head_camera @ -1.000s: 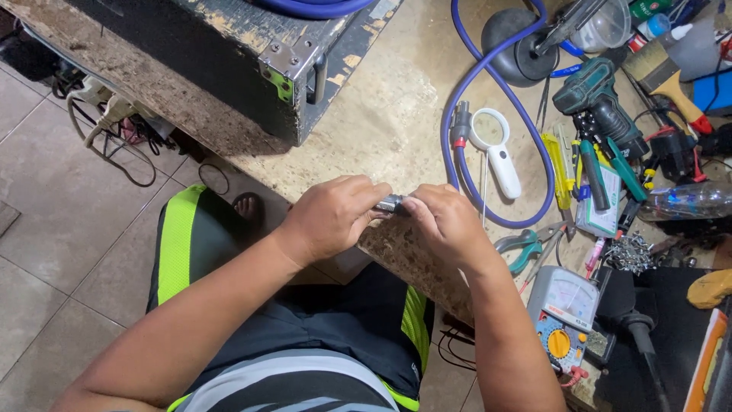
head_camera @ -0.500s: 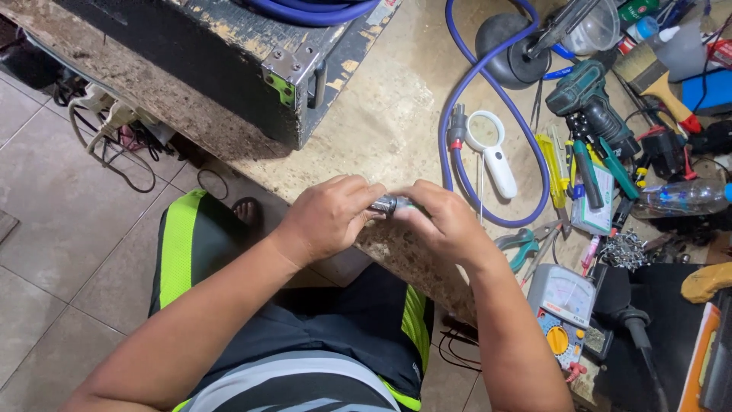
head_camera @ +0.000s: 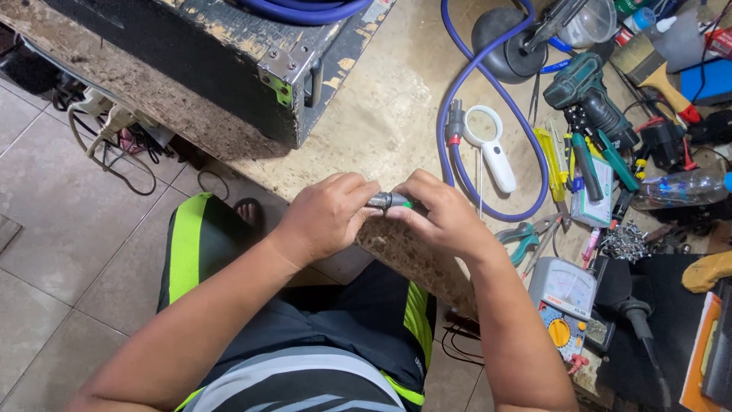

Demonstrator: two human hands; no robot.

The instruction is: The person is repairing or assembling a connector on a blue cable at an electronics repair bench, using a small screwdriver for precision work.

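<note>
Little change over the last second: both hands stay closed on the small grey metal connector (head_camera: 386, 201) at the workbench (head_camera: 396, 114) edge. Left hand (head_camera: 324, 217) grasps its body from 9 o'clock; right hand (head_camera: 446, 214) pinches the green-tipped end from 3 o'clock, fingers slightly re-set, probably mid-twist. Connector held just above the edge, between both thumbs. At 1 o'clock, a white magnifier (head_camera: 492, 145) inside the blue cable (head_camera: 457, 164) loop; at 4 o'clock, an analogue multimeter (head_camera: 563, 301).

Both forearms reach fwd and meet at centre. Left hand (head_camera: 328, 217) and right hand (head_camera: 442, 214) are close together, fingers curled in a pinch, knuckles up.
</note>
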